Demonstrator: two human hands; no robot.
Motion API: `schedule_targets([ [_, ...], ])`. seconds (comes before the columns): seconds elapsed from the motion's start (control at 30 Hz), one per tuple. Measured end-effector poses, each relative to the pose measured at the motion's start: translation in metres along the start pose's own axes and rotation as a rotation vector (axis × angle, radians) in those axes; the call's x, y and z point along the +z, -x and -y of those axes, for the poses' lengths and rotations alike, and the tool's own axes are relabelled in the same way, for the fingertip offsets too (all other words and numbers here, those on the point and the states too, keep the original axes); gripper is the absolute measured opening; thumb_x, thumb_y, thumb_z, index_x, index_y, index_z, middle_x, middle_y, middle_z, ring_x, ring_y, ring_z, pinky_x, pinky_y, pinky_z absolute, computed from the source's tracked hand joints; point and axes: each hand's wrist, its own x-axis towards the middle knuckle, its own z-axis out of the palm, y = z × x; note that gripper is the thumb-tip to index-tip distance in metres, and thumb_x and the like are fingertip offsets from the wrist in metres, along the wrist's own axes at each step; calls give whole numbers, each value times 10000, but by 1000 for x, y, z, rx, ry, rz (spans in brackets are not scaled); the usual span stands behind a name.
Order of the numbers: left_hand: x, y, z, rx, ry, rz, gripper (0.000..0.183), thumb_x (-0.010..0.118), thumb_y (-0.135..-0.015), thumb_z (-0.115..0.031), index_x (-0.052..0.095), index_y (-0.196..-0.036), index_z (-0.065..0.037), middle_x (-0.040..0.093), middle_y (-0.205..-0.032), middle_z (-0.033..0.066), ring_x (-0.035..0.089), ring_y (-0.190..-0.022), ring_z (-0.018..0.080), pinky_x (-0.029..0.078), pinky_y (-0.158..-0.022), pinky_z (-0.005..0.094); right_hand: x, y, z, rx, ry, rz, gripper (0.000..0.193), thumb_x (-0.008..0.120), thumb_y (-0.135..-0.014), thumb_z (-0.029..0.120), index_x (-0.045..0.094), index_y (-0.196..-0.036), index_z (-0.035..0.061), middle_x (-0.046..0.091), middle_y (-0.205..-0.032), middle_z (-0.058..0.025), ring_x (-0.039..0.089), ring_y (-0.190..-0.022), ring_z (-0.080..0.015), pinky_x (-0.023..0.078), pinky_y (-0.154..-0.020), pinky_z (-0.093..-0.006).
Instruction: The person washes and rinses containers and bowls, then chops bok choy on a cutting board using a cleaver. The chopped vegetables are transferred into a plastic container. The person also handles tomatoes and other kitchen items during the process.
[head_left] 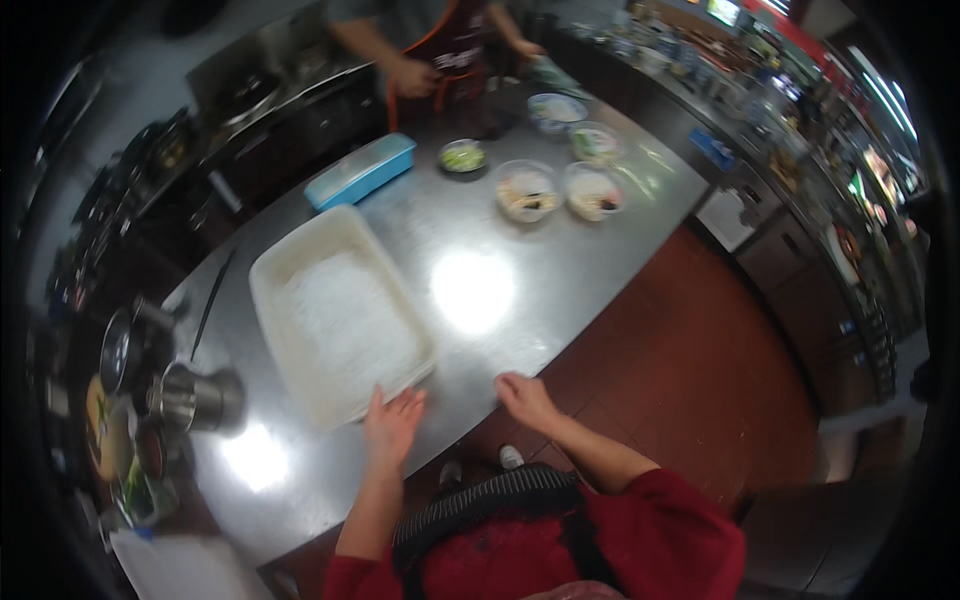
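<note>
A large off-white plastic tub (pixel 285 345) with a layer of white, powdery or grainy stuff (pixel 350 310) on its bottom stands on the steel table (pixel 480 365). At the tub's near corner is my left hand (pixel 391 428), palm up with fingers stretched out. Its fingertips meet or nearly meet the rim; contact is hard to tell. My right hand (pixel 528 400) hovers by the table's near edge, apart from the tub. Its fingers are curled in, and nothing shows in them.
Beyond the tub lie a light-blue lidded box (pixel 362 172), a small bowl of green pieces (pixel 462 157) and several food bowls (pixel 526 190). A steel pot (pixel 203 397) stands at the left. Across the table is a co-worker in an apron (pixel 450 50). Red floor tiles (pixel 660 350) spread at right.
</note>
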Motion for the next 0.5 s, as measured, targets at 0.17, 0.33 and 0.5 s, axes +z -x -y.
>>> schedule_targets([
  [0.17, -3, 32, 52, -52, -614, 134, 504, 540, -901, -351, 417, -1267, -26, 579, -1108, 158, 573, -1017, 313, 471, -856, 394, -71, 38, -30, -68, -7, 84, 202, 540, -870, 187, 602, -929, 3, 624, -854, -184, 617, -781, -339, 487, -674, -385],
  [0.33, -19, 38, 123, -306, -1121, 328, 412, 533, -909, -283, 487, -1224, -22, 613, -1060, 155, 604, -985, 269, 496, -822, 337, -112, 68, -73, 255, 211, 164, 275, 521, -871, 256, 604, -1011, 35, 634, -930, -186, 616, -873, -342, 489, -757, -411],
  [0.5, 6, -6, 157, -399, -1429, 529, 413, 536, -904, -289, 496, -1212, -18, 611, -1065, 166, 597, -998, 278, 490, -833, 343, -123, 105, -104, 455, 367, 433, 334, 495, -877, 322, 588, -1075, 70, 630, -1003, -174, 588, -955, -352, 461, -831, -438],
])
